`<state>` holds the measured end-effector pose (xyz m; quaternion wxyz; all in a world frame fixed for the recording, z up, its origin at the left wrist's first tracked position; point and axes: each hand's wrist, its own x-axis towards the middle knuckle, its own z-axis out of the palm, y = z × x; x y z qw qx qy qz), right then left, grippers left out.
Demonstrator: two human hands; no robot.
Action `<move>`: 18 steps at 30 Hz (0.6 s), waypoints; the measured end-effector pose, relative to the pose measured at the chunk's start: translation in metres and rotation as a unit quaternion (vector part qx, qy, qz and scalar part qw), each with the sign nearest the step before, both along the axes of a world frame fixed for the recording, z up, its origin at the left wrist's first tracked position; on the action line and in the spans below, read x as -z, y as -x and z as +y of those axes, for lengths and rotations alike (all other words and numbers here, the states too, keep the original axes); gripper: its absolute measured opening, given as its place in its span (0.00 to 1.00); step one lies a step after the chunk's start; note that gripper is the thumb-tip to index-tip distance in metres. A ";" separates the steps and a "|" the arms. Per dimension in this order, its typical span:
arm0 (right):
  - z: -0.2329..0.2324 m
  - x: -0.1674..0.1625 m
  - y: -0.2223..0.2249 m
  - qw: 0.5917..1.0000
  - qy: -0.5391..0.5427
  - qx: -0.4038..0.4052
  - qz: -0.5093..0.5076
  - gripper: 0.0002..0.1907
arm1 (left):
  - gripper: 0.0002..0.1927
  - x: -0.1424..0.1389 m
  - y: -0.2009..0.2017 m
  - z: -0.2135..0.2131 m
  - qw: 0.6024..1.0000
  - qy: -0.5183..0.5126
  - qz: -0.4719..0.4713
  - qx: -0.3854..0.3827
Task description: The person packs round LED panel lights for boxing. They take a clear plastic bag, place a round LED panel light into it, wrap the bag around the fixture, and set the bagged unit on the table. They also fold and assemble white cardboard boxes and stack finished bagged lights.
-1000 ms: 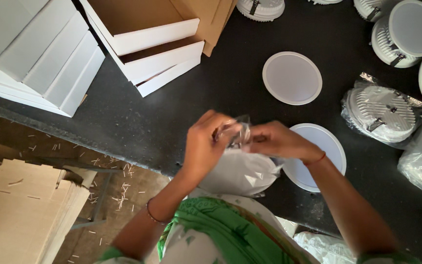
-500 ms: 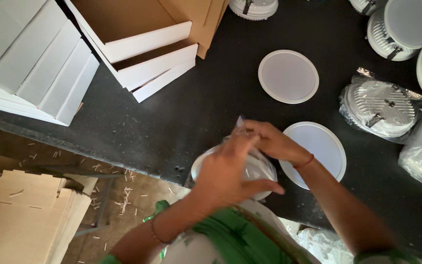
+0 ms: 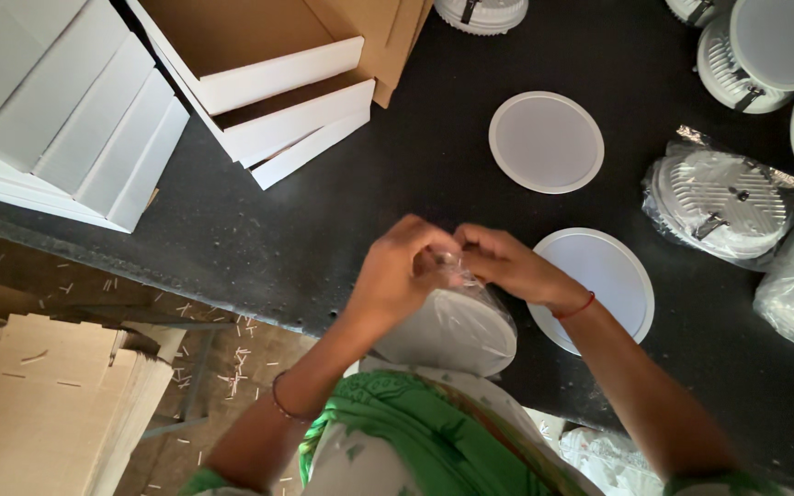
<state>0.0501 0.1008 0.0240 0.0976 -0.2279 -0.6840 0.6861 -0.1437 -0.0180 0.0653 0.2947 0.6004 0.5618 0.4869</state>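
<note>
Left hand and right hand are both pinched tight on the gathered neck of a clear plastic bag with a round white light inside, right at the near edge of the black table. Half a second ago the left was spread flat over it; now it's back gripping the top, so the bag looks bunched shut. Bare disc sits just beside.

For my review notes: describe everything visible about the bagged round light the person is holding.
The bagged round light is a white disc-shaped fixture inside clear, crinkled plastic. It sits tilted at the near edge of the dark table, close to the person's body. The left hand and right hand meet above it, pinching the gathered plastic at the bag's top. Its back and fittings are hidden.
</note>
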 end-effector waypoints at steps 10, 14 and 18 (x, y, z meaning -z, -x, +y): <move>-0.004 -0.030 -0.003 1.000 0.006 -0.014 -0.024 0.11 | 0.19 0.004 0.016 -0.016 0.950 -0.132 0.244 0.141; -0.003 -0.034 -0.007 0.999 -0.030 -0.043 -0.011 0.12 | 0.18 0.002 0.008 -0.018 0.946 -0.138 0.272 0.111; -0.005 -0.035 -0.020 0.998 -0.035 -0.045 -0.019 0.12 | 0.18 -0.001 -0.003 -0.022 0.947 -0.129 0.276 0.103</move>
